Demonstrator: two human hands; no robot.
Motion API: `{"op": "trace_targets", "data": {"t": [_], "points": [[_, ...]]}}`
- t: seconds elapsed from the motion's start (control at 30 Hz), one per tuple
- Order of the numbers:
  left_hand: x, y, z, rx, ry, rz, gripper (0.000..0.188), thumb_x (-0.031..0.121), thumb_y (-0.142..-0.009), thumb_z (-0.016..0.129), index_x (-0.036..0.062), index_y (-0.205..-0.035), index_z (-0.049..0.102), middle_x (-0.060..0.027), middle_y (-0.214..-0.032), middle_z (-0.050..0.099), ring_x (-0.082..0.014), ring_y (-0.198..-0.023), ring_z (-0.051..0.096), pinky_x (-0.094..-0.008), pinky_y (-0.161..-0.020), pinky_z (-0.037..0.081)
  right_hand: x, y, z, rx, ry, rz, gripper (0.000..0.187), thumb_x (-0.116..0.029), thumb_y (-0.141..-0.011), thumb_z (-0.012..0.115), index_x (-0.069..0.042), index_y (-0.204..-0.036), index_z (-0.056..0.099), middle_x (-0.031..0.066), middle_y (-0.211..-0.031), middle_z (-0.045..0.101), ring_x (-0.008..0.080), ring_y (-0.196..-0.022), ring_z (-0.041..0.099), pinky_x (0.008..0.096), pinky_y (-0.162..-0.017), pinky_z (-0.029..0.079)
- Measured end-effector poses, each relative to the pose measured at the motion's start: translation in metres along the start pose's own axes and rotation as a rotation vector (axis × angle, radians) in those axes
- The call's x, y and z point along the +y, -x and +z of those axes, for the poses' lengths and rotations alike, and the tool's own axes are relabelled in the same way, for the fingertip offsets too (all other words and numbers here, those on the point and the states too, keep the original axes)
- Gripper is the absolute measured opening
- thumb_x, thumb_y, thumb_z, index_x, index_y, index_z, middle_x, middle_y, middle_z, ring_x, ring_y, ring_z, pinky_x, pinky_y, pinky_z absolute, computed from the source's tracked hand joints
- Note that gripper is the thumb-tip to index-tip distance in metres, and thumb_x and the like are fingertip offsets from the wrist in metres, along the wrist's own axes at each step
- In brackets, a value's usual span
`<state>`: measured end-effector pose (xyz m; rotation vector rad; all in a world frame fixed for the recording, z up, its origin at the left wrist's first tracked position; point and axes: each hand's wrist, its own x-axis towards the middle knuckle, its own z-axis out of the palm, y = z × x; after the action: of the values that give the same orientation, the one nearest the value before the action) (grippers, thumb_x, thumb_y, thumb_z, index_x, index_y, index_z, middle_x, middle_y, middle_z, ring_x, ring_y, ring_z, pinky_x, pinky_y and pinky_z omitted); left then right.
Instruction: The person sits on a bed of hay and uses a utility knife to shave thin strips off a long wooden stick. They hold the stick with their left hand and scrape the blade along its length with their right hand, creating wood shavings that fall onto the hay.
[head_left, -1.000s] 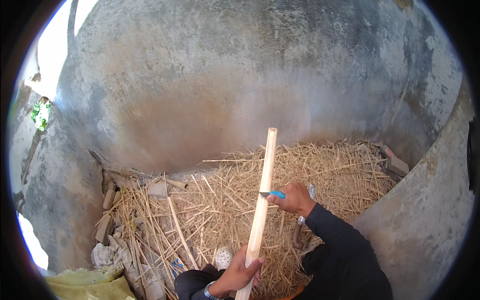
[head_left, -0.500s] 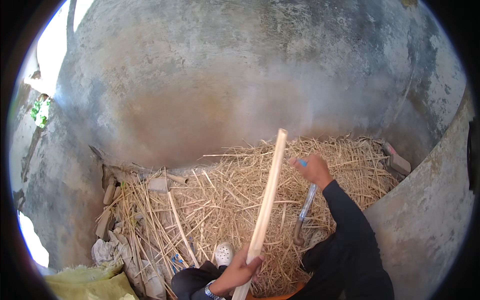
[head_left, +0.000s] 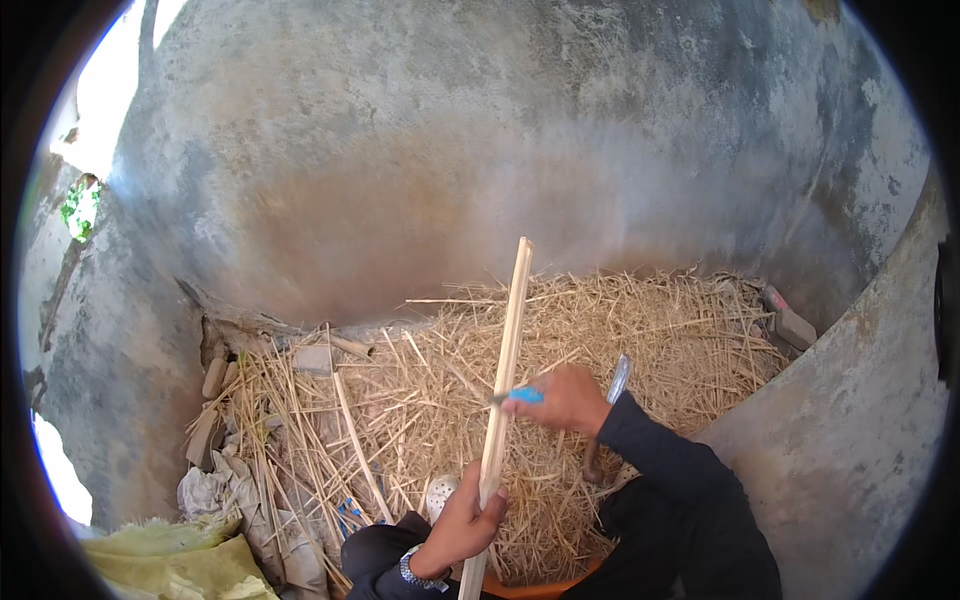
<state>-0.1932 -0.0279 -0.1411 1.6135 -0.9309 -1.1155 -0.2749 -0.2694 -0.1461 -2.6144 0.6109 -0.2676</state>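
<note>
A long pale piece of split bamboo (head_left: 510, 330) stands tilted in front of me, its top against the wall behind. My left hand (head_left: 471, 528) is wrapped round its lower part, a watch on the wrist. Higher up, my right hand (head_left: 572, 400) grips a small blue-handled knife (head_left: 525, 396), the blade lying against the bamboo. Most of the handle is hidden in the fist. Behind my right forearm lies a larger blade (head_left: 619, 380) with a curved brown handle (head_left: 592, 465), partly covered by the hand and sleeve.
Shavings and straw-like strips (head_left: 670, 330) cover the floor. Longer thin strips (head_left: 275, 440) are piled at left, beside bricks (head_left: 312, 360) and a yellowish sack (head_left: 170, 560). Concrete walls (head_left: 400, 150) enclose the spot. A brick (head_left: 795, 328) sits in the right corner. My pale clog (head_left: 440, 492) shows below.
My right hand has come down and left, bringing the knife from beside the bamboo onto it. The bamboo's top has shifted left, and my left hand has moved slightly left and up.
</note>
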Motion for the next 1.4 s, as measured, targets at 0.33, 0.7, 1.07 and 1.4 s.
{"op": "trace_targets", "data": {"t": [0.33,0.7,1.07,1.4], "points": [[0.023,0.011,-0.008,0.128,-0.401,0.082,0.037,0.015,-0.089,0.055,0.0022,-0.122,0.043,-0.0211,-0.063,0.058,-0.0390,-0.056,0.061,-0.0426,-0.052,0.046,0.001,0.000,0.007,0.102,-0.011,-0.011,0.077,-0.081,-0.078,0.043,-0.010,-0.060,0.067,0.0070,-0.045,0.052,0.0263,-0.042,0.056,0.0401,-0.043,0.044],[0.025,0.017,-0.004,0.085,-0.476,0.070,0.042,0.014,-0.085,0.056,0.0043,-0.124,0.046,-0.0213,-0.057,0.056,-0.0418,-0.055,0.060,-0.0477,-0.053,0.047,0.056,-0.023,-0.019,0.075,0.091,0.225,0.080,-0.082,-0.080,0.035,-0.011,-0.061,0.067,0.0060,-0.044,0.050,0.0196,-0.044,0.054,0.0379,-0.043,0.041],[0.026,0.011,-0.009,0.169,-0.587,0.060,0.043,0.013,-0.083,0.058,0.0045,-0.125,0.053,-0.0201,-0.060,0.056,-0.0346,-0.053,0.061,-0.0392,-0.052,0.047,0.039,-0.005,0.002,0.140,0.113,0.113,0.078,-0.081,-0.079,0.040,-0.010,-0.056,0.063,0.0086,-0.047,0.052,0.0248,-0.044,0.056,0.0386,-0.042,0.040],[0.016,0.010,-0.003,0.162,-0.644,0.159,0.052,0.013,-0.081,0.058,-0.0023,-0.129,0.047,-0.0191,-0.052,0.054,-0.0390,-0.049,0.057,-0.0468,-0.050,0.046,0.046,-0.010,-0.001,0.093,0.052,0.165,0.081,-0.083,-0.079,0.035,-0.011,-0.056,0.063,0.0090,-0.047,0.053,0.0246,-0.045,0.057,0.0401,-0.045,0.043]]}}
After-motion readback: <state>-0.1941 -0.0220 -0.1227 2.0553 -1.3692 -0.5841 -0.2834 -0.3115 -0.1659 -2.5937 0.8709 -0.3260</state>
